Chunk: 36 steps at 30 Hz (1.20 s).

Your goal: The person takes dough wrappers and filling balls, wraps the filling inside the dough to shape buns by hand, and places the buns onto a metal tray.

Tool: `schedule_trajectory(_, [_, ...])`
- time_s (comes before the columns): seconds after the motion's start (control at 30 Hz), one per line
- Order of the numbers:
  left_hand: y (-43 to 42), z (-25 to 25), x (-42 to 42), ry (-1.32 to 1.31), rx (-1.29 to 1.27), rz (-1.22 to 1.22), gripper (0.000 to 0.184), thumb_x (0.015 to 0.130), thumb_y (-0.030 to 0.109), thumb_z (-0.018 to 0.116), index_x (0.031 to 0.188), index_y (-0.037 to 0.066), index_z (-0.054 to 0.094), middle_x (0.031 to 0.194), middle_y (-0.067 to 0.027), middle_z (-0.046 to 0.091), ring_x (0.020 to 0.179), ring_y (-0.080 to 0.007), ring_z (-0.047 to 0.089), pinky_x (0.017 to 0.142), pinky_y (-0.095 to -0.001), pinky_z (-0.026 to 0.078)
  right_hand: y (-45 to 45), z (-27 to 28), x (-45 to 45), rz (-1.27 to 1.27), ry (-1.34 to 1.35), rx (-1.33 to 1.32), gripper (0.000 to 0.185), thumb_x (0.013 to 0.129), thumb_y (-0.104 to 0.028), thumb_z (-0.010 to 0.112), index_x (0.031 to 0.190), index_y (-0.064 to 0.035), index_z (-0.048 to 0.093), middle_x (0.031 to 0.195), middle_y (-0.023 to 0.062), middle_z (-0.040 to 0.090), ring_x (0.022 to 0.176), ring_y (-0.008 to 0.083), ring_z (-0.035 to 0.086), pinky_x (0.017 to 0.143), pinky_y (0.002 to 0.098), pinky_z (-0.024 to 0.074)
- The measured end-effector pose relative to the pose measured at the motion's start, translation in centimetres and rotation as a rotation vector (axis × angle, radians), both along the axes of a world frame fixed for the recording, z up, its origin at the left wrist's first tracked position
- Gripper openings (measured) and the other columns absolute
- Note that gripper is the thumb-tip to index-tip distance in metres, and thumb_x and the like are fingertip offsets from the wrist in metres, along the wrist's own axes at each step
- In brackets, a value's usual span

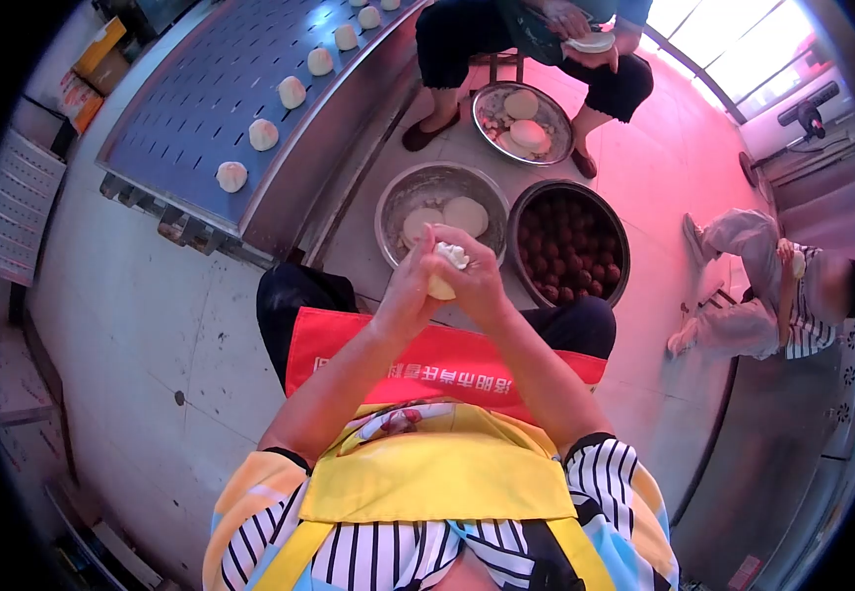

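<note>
Both my hands are wrapped around a piece of pale dough (453, 256), held over my lap. My left hand (410, 295) closes on it from the left, and my right hand (479, 276) cups it from the right. The dough's crimped white top shows between the thumbs and fingers; much of the rest is hidden. Just beyond my hands sits a metal bowl (385, 210) with pale dough rounds (465, 215) inside. To its right is a dark round tub (625, 236) full of dark brown balls (567, 242).
A perforated metal conveyor (191, 118) at upper left carries a row of buns (263, 134). Opposite me, a seated person (467, 39) holds flat dough above a metal basin (563, 108) of dough pieces. Another person (743, 286) sits at right.
</note>
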<state>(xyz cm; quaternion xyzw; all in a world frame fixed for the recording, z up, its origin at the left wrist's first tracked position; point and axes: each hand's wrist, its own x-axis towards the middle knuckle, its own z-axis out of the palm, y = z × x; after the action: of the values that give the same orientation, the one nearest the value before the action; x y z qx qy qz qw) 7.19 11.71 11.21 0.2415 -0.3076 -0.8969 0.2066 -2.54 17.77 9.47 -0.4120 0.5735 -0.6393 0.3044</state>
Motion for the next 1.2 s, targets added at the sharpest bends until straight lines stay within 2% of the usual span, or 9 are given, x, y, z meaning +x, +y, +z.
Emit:
schedule_trajectory(0.1, [-1.5, 2.2, 1.2, -0.08, -0.038, -0.319, 0.054, 0.09, 0.059, 0.046, 0.111, 0.009, 0.052, 0.098, -0.0025, 0.058, 0.087, -0.0136, 0.063, 0.069, -0.0284, 0.055, 1.0, 3.3, -0.7, 0.183, -0.067, 0.167, 0.04, 0.083, -0.018, 0.069, 0.116, 0.0018, 0.058, 0.109, 0.0066, 0.062, 0.099, 0.0096, 0.055, 0.088, 0.026, 0.0442])
schedule_trajectory(0.2, [-1.0, 0.1, -0.6, 0.02, -0.071, -0.125, 0.051, 0.092, 0.056, 0.043, 0.113, 0.011, 0.051, 0.1, -0.0034, 0.059, 0.091, -0.0154, 0.063, 0.07, -0.0315, 0.055, 0.3, 2.3, -0.8, 0.043, 0.05, 0.165, 0.041, 0.083, -0.02, 0.069, 0.116, 0.0011, 0.059, 0.108, 0.0059, 0.063, 0.097, 0.0099, 0.056, 0.087, 0.0257, 0.0447])
schedule_trajectory(0.3, [-2.4, 2.0, 0.6, 0.033, -0.076, -0.348, 0.049, 0.093, 0.054, 0.044, 0.111, 0.009, 0.053, 0.099, -0.0035, 0.059, 0.092, -0.0156, 0.063, 0.07, -0.03, 0.055, 0.2, 3.6, -0.4, 0.064, 0.1, -0.006, 0.038, 0.082, -0.022, 0.07, 0.112, 0.0006, 0.062, 0.101, 0.0045, 0.065, 0.093, 0.01, 0.058, 0.084, 0.0258, 0.0466])
schedule_trajectory(0.5, [-0.6, -0.4, -1.1, 0.114, -0.022, 0.063, 0.048, 0.093, 0.052, 0.045, 0.109, 0.008, 0.054, 0.096, -0.0041, 0.059, 0.087, -0.0134, 0.062, 0.073, -0.0272, 0.053, -0.2, 2.8, -0.5, -0.032, 0.185, 0.011, 0.031, 0.08, -0.024, 0.07, 0.1, 0.0001, 0.064, 0.087, 0.0079, 0.065, 0.083, 0.0156, 0.061, 0.087, 0.0308, 0.0453])
schedule_trajectory(0.6, [-2.4, 0.4, 0.5, 0.028, -0.222, -0.233, 0.049, 0.093, 0.053, 0.044, 0.109, 0.008, 0.054, 0.095, -0.0041, 0.059, 0.087, -0.013, 0.061, 0.075, -0.0277, 0.052, 0.2, 3.6, -0.2, 0.041, 0.121, -0.01, 0.028, 0.08, -0.024, 0.07, 0.093, 0.0002, 0.065, 0.081, 0.0116, 0.064, 0.078, 0.0189, 0.062, 0.087, 0.0334, 0.0455])
schedule_trajectory(0.8, [-0.1, 0.5, -1.6, 0.131, -0.04, 0.163, 0.048, 0.092, 0.053, 0.048, 0.104, 0.006, 0.055, 0.091, -0.0032, 0.058, 0.083, -0.0105, 0.06, 0.072, -0.0262, 0.05, -0.6, 2.4, -0.6, -0.079, 0.291, -0.107, 0.038, 0.078, -0.027, 0.072, 0.101, 0.0019, 0.064, 0.092, 0.0149, 0.066, 0.089, 0.0225, 0.063, 0.093, 0.0352, 0.0441])
schedule_trajectory(0.9, [-2.3, 0.6, -0.3, -0.016, -0.114, -0.22, 0.048, 0.092, 0.052, 0.048, 0.105, 0.006, 0.054, 0.091, -0.0031, 0.058, 0.082, -0.0107, 0.061, 0.072, -0.0257, 0.051, -0.5, 3.7, -0.6, -0.01, 0.131, -0.101, 0.036, 0.079, -0.028, 0.071, 0.099, 0.0022, 0.065, 0.09, 0.0139, 0.066, 0.085, 0.0211, 0.063, 0.094, 0.0352, 0.0438])
schedule_trajectory(1.1, [-0.7, -0.1, -1.4, 0.136, -0.066, -0.009, 0.051, 0.092, 0.054, 0.043, 0.109, 0.007, 0.05, 0.098, -0.0045, 0.058, 0.089, -0.014, 0.061, 0.076, -0.0287, 0.053, -0.1, 3.0, -0.9, -0.033, 0.097, 0.031, 0.033, 0.08, -0.025, 0.071, 0.1, 0.0003, 0.065, 0.09, 0.0118, 0.065, 0.088, 0.0161, 0.06, 0.089, 0.0295, 0.0444])
schedule_trajectory(1.2, [-3.3, 1.0, 0.0, 0.059, -0.174, -0.385, 0.052, 0.092, 0.055, 0.043, 0.112, 0.007, 0.049, 0.101, -0.0041, 0.057, 0.094, -0.0138, 0.06, 0.079, -0.0296, 0.053, 0.0, 3.7, -0.9, 0.12, -0.084, -0.021, 0.031, 0.081, -0.025, 0.07, 0.097, 0.0005, 0.066, 0.085, 0.0104, 0.065, 0.084, 0.0144, 0.059, 0.085, 0.0291, 0.0459])
